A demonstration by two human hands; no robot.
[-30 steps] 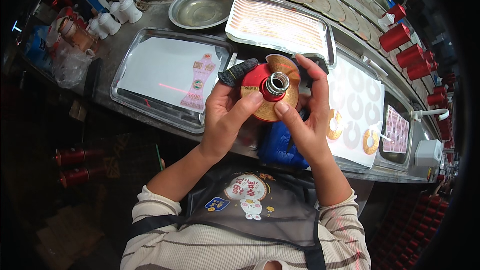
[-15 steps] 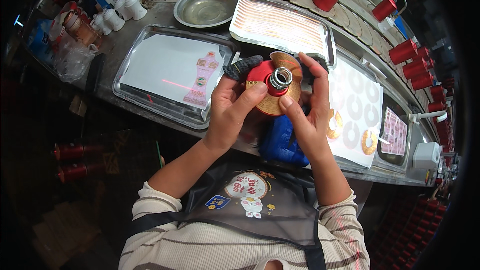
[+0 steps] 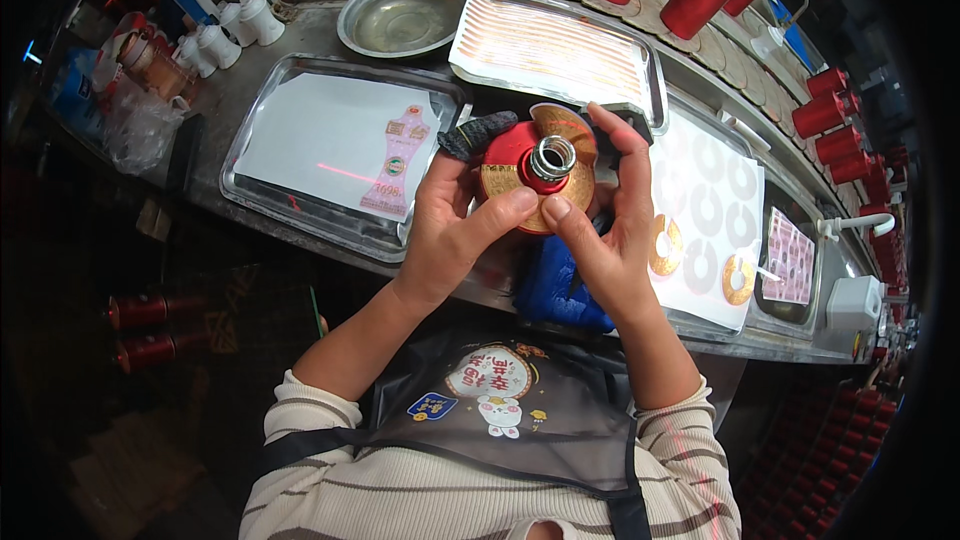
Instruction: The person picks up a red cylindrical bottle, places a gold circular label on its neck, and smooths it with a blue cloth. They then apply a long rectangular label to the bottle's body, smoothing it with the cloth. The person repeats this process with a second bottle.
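Both hands are closed around a red bottle (image 3: 510,143), its bare threaded neck tilted up toward me. A gold ring-shaped label (image 3: 500,183) lies around its shoulder; one end stands up off the surface at the far right side. My left hand (image 3: 440,240) grips the bottle's left side, dark fabric covering some fingertips. My right hand (image 3: 618,255) holds the right side, its index finger raised beside the lifted label end. Both thumbs press the near part of the label, tips almost touching. The bottle's lower body is hidden by the hands.
A tray with a white sheet and pink label (image 3: 405,155) lies left. Behind are a metal basin (image 3: 405,15) and a tray of orange-striped strips (image 3: 560,45). Gold ring labels (image 3: 738,280) sit on a sheet at right. Red bottles (image 3: 697,0) line the conveyor. A blue object (image 3: 560,285) is below my hands.
My thumbs have slid closer together along the near edge of the gold label. Red bottles on the conveyor have shifted right. The view has moved slightly.
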